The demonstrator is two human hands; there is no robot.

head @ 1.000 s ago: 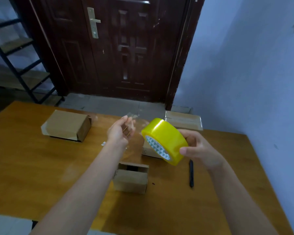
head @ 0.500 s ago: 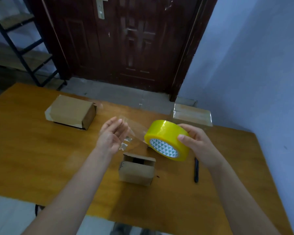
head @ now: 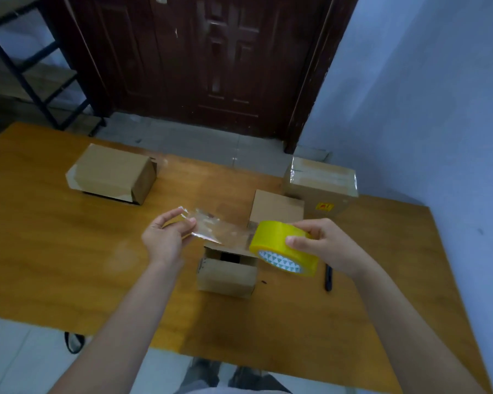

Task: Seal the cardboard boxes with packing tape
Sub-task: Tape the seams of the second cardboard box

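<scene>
Now: right hand (head: pixel 329 245) curled round yellow tape roll (head: pixel 282 247), held over table (head: pixel 54 251) centre. Left hand (head: pixel 165 237) pinches free end of clear tape strip (head: pixel 219 230), stretched taut above small open box (head: pixel 227 270) near front edge. Strip edges blurred, possibly creased.
</scene>
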